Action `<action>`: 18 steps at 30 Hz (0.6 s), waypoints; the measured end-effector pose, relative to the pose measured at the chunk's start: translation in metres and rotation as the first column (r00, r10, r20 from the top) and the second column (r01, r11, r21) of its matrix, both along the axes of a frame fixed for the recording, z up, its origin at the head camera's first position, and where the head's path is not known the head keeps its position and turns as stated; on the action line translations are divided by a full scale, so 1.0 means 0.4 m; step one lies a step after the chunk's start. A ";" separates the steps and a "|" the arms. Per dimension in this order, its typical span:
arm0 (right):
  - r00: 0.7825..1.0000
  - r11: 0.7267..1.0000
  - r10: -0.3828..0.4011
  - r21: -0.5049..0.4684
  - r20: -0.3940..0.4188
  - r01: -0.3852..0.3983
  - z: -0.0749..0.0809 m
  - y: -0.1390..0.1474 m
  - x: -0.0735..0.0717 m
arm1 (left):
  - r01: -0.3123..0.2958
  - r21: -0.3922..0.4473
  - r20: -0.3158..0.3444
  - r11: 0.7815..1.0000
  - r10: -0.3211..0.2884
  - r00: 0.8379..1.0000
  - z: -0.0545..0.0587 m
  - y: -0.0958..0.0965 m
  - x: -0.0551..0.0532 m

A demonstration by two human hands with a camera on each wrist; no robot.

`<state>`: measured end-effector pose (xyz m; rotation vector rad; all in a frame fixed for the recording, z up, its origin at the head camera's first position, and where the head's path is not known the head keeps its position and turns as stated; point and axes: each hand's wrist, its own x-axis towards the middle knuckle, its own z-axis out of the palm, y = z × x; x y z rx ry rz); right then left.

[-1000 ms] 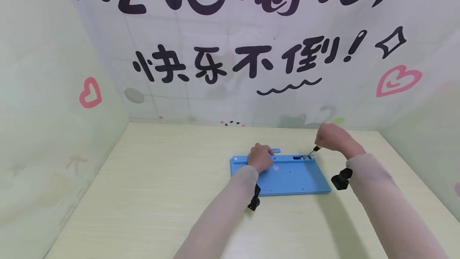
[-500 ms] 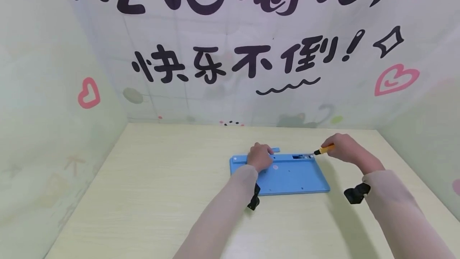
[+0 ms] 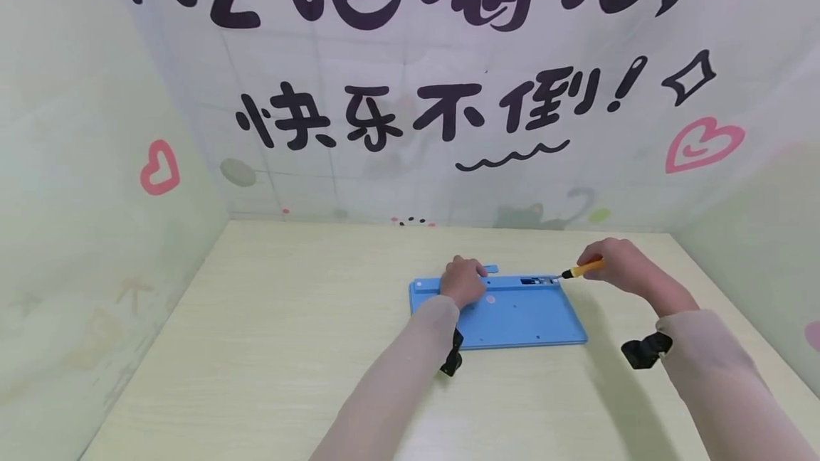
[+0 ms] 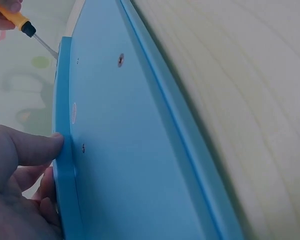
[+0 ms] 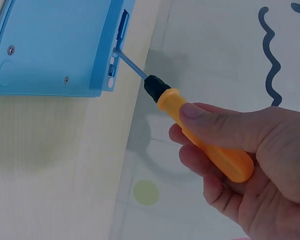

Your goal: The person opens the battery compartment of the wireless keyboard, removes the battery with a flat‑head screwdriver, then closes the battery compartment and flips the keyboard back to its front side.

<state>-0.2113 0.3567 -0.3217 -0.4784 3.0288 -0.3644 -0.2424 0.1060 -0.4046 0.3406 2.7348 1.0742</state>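
A flat blue panel, by its look a keyboard lying face down, rests on the table with its raised ridge at the back. Near the ridge's right end is an open slot, which looks like a battery compartment. My left hand grips the ridge left of the slot, thumb on the near side and fingers behind. My right hand holds a yellow-handled screwdriver with a black collar. Its metal tip reaches into the slot; what it touches inside is too small to tell.
A small blue cover piece lies on the table just behind the ridge, partly near my left hand. The pale wooden table ends at a printed cloth backdrop, with more cloth at both sides.
My right hand has moved right and lower, tilting the screwdriver from steep to nearly flat, its tip staying at the slot. My left hand and the keyboard hold still.
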 end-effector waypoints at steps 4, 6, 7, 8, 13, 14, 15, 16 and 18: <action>0.999 1.000 0.005 -0.010 -0.035 -0.005 0.003 -0.006 0.005 | -0.001 -0.002 -0.006 1.000 0.001 1.000 -0.006 -0.001 -0.003; 0.999 1.000 0.002 -0.022 -0.041 -0.003 0.004 -0.012 0.005 | -0.001 0.000 -0.004 1.000 0.001 1.000 -0.008 0.000 -0.004; 0.999 1.000 0.004 -0.022 -0.044 -0.005 0.004 -0.015 0.004 | -0.001 0.002 -0.004 1.000 0.001 1.000 -0.009 0.000 -0.004; 0.999 1.000 0.005 -0.022 -0.046 -0.006 0.004 -0.017 0.002 | -0.001 0.002 -0.004 1.000 0.001 1.000 -0.009 0.000 -0.005; 0.999 1.000 0.028 0.001 -0.045 -0.028 0.005 -0.026 -0.013 | -0.002 0.008 0.001 1.000 0.002 1.000 -0.007 0.000 -0.005; 0.999 1.000 0.031 0.004 -0.042 -0.031 0.007 -0.027 -0.016 | -0.001 0.009 0.002 1.000 0.001 1.000 -0.007 0.000 -0.005; 0.999 0.999 0.034 0.004 -0.040 -0.034 0.008 -0.028 -0.019 | 0.000 0.010 0.003 1.000 0.000 1.000 -0.007 0.000 -0.005; 0.999 0.999 0.035 0.006 -0.036 -0.035 0.010 -0.029 -0.022 | 0.000 0.011 0.004 1.000 0.000 1.000 -0.007 0.000 -0.005; 0.999 0.999 0.041 0.007 -0.034 -0.041 0.013 -0.032 -0.027 | 0.002 0.009 0.003 1.000 -0.002 1.000 -0.008 0.000 -0.005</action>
